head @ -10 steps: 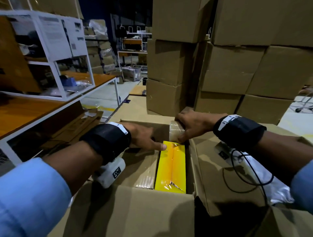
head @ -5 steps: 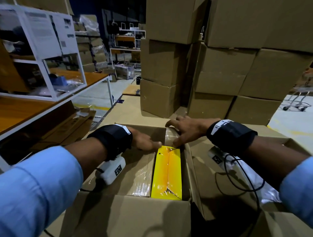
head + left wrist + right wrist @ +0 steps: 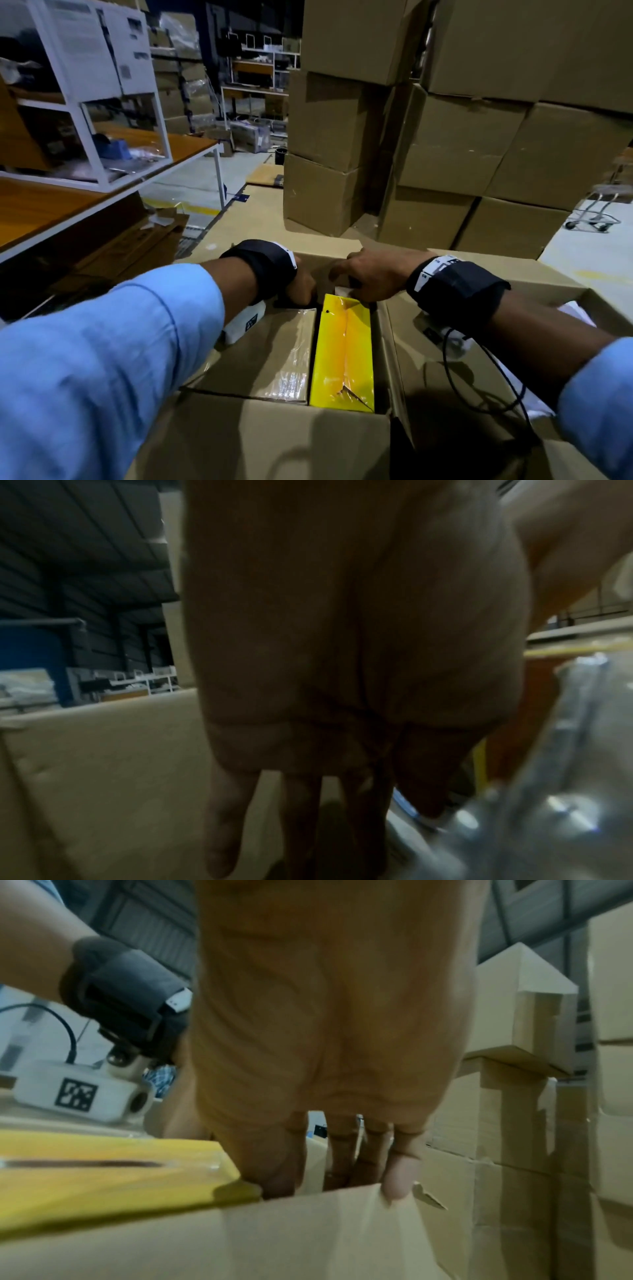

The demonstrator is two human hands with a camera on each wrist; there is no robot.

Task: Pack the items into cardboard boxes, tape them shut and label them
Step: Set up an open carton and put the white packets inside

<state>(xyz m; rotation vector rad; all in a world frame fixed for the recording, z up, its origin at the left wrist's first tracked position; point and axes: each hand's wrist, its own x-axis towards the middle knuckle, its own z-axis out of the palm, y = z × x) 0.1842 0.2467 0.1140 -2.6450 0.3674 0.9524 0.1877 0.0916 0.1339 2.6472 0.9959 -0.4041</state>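
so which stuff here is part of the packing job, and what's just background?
In the job:
- open cardboard box
- yellow pack inside it
- brown wrapped pack beside the yellow one
- left hand and right hand, at the packs' far end

Lying about:
- stacked cartons
- white shelf unit
- wooden table
- trolley

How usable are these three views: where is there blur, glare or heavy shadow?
Head view: sharp centrally, dim warehouse light, glare on the yellow package, deep shadow over the open carton's near flap, straight edges bow toward the borders. Left wrist view: dark and soft, left hand fills it, bright glints on plastic wrap. Right wrist view: brighter, right hand and package blurred.
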